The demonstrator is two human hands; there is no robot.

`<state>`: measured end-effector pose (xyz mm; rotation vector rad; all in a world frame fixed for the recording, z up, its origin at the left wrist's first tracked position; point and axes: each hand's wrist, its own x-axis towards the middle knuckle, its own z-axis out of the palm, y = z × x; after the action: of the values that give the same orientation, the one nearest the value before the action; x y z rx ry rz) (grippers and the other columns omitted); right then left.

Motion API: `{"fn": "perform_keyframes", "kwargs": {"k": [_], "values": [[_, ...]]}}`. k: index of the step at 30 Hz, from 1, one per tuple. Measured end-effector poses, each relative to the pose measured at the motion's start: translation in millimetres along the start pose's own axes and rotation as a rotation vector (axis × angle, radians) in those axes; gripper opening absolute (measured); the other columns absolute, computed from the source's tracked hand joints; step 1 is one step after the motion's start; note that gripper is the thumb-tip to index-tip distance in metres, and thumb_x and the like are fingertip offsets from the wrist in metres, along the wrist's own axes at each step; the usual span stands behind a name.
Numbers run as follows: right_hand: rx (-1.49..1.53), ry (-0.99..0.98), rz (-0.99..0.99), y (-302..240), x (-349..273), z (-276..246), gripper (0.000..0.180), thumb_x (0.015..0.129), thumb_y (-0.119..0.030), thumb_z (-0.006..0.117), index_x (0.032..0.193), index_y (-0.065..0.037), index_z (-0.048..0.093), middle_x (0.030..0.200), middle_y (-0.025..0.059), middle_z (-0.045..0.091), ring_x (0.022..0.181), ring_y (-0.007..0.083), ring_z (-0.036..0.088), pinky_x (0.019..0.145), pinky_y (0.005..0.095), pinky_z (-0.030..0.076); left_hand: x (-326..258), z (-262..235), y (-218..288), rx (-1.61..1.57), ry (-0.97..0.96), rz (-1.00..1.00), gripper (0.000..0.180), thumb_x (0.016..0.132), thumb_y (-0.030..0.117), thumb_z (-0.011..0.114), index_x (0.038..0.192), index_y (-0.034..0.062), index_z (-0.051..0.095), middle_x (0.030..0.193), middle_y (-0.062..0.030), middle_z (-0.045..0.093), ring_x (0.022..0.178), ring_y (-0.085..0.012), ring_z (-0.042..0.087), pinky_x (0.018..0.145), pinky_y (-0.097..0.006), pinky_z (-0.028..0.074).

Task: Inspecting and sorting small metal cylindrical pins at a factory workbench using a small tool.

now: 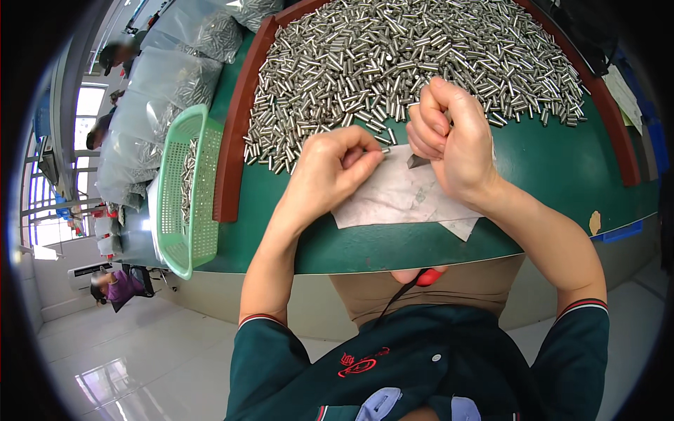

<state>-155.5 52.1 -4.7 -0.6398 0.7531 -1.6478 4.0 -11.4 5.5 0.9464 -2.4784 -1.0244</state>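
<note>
1. A green perforated plastic basket [184,193] holding a few pins overhangs the table edge and could tip.
2. The left hand [330,172] pinches one small silver metal pin [384,150] over the white paper sheet [400,196]; it may slip.
3. The right hand [449,137] has its fingers curled tight on a small grey tool [418,161].
4. The heap of loose silver metal pins [414,63] could roll.

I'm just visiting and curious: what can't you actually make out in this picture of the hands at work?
Head view only:
- Left hand: its curled fingers hide most of the small metal pin it pinches.
- Right hand: closed over a dark tool; only the tip shows.
- Heap of small silver metal pins: cut off by the top edge.
- Green plastic basket: contents too small to tell.
</note>
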Motion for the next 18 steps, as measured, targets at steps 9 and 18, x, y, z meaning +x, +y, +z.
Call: {"fn": "perform_keyframes", "kwargs": {"k": [9, 18], "values": [[0.073, -0.045, -0.069, 1.0, -1.6, 0.7, 0.038, 0.086, -0.023, 0.033, 0.051, -0.010, 0.028, 0.044, -0.0017, 0.027, 0.038, 0.0071, 0.022, 0.037, 0.0233, 0.019, -1.2, 13.3, 4.7, 0.035, -0.045, 0.040, 0.009, 0.073, 0.006, 0.061, 0.072, -0.0009, 0.057, 0.049, -0.0007, 0.040, 0.045, -0.0076, 0.034, 0.042, -0.024, 0.031], [0.089, -0.053, -0.058, 2.9, -1.7, 2.3, 0.039, 0.087, -0.025, 0.033, 0.051, -0.010, 0.028, 0.044, -0.0018, 0.026, 0.038, 0.0068, 0.021, 0.037, 0.0233, 0.018, -2.1, 13.2, 4.5, 0.035, -0.047, 0.032, 0.009, 0.073, 0.006, 0.062, 0.072, -0.0009, 0.057, 0.050, -0.0014, 0.042, 0.046, -0.0076, 0.035, 0.042, -0.024, 0.032]]}}
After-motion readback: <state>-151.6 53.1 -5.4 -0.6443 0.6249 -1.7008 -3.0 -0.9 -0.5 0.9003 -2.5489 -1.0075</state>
